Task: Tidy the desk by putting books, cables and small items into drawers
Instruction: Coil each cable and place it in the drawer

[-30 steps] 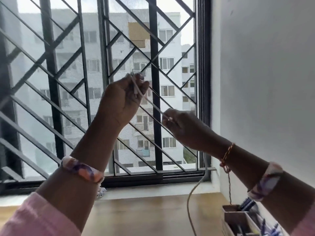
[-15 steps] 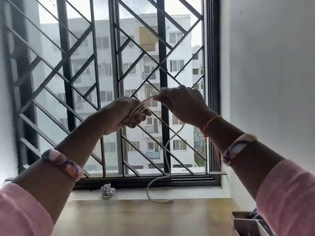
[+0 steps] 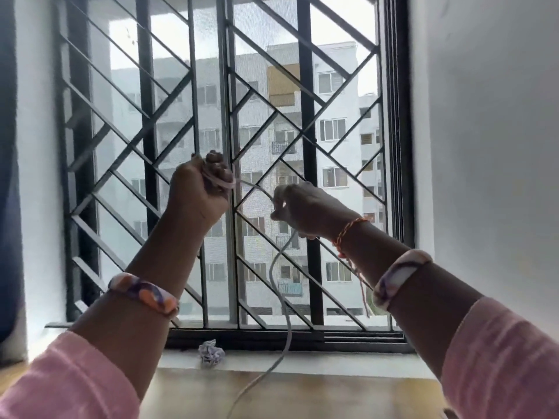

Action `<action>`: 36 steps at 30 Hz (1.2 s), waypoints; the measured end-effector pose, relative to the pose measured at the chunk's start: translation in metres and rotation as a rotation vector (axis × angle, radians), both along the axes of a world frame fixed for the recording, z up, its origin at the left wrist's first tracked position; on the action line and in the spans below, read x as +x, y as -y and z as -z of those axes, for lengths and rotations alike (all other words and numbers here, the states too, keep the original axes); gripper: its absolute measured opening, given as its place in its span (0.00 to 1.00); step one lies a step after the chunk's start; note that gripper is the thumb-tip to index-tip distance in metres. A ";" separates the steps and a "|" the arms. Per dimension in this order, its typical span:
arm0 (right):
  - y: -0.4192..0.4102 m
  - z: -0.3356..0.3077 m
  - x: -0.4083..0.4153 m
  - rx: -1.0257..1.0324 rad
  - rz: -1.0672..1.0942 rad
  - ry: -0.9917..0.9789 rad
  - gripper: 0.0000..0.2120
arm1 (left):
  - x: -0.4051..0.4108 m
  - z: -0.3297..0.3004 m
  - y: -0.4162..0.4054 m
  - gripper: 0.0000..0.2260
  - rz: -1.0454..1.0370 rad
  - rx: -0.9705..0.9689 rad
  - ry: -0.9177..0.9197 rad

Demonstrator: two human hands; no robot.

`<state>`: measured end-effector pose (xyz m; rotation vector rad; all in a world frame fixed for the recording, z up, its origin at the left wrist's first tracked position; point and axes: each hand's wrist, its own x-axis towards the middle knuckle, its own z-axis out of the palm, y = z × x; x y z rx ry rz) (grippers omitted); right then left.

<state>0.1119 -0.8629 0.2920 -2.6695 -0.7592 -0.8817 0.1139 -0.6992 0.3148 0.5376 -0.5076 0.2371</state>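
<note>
A thin white cable (image 3: 279, 267) is held up in front of the window. My left hand (image 3: 201, 189) is a fist closed on several wound loops of it, with coils showing across the fingers. A short span runs from there to my right hand (image 3: 305, 210), which pinches the cable between thumb and fingers. Below my right hand the loose length hangs down in a curve, crosses the sill and trails onto the wooden desk (image 3: 317, 394) toward the bottom edge of the view.
A crumpled ball of paper (image 3: 210, 352) lies on the white window sill (image 3: 332, 362). Behind my hands is a window with a black metal grille (image 3: 145, 146). A white wall (image 3: 490, 146) stands on the right and a dark curtain edge (image 3: 7, 176) on the left.
My hands were together half a second ago; now my right hand has drawn away to the right and lower along the cable. More loops sit in my left fist. The view has tilted up.
</note>
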 end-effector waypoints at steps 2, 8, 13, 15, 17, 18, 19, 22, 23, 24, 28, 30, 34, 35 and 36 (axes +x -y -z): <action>-0.002 0.004 0.004 0.030 0.010 -0.039 0.10 | 0.006 0.000 -0.009 0.10 -0.088 -0.056 -0.018; -0.013 0.021 0.009 0.095 -0.102 -0.045 0.09 | 0.021 0.007 -0.029 0.14 -0.631 -0.030 -0.129; -0.021 0.018 0.008 0.083 -0.183 0.065 0.10 | 0.026 0.039 -0.043 0.12 -1.755 1.192 0.459; -0.013 0.010 0.005 0.065 -0.154 0.123 0.10 | 0.008 0.047 -0.041 0.12 -1.526 1.551 0.519; -0.004 0.008 0.007 0.033 -0.098 0.159 0.11 | -0.014 0.045 -0.035 0.19 -0.803 1.640 0.232; -0.002 0.008 0.008 0.006 -0.066 0.187 0.12 | -0.023 0.041 -0.036 0.23 -0.465 1.588 0.081; -0.003 0.010 0.010 -0.022 -0.036 0.214 0.12 | -0.033 0.037 -0.038 0.26 -0.237 1.524 -0.014; -0.010 0.014 0.011 0.011 -0.028 0.288 0.13 | -0.056 0.036 -0.039 0.20 -0.033 1.329 0.043; -0.014 0.014 0.010 0.032 -0.033 0.328 0.13 | -0.062 0.038 -0.037 0.17 -0.021 1.214 0.086; -0.019 0.014 0.009 0.054 -0.021 0.376 0.13 | -0.067 0.039 -0.033 0.15 0.015 1.060 0.125; -0.037 0.017 0.007 0.183 0.113 0.527 0.12 | -0.076 0.033 -0.030 0.13 0.101 0.394 0.126; -0.049 0.023 0.006 0.167 0.079 0.637 0.11 | -0.073 0.029 -0.035 0.15 -0.048 0.207 0.035; -0.071 0.042 0.005 -0.062 -0.078 0.568 0.13 | -0.074 0.015 -0.059 0.14 -0.257 -0.205 -0.050; -0.073 0.048 0.006 -0.076 -0.143 0.526 0.14 | -0.076 0.011 -0.070 0.13 -0.317 -0.283 -0.057; -0.073 0.052 0.005 -0.058 -0.221 0.502 0.14 | -0.077 0.007 -0.083 0.13 -0.367 -0.344 -0.079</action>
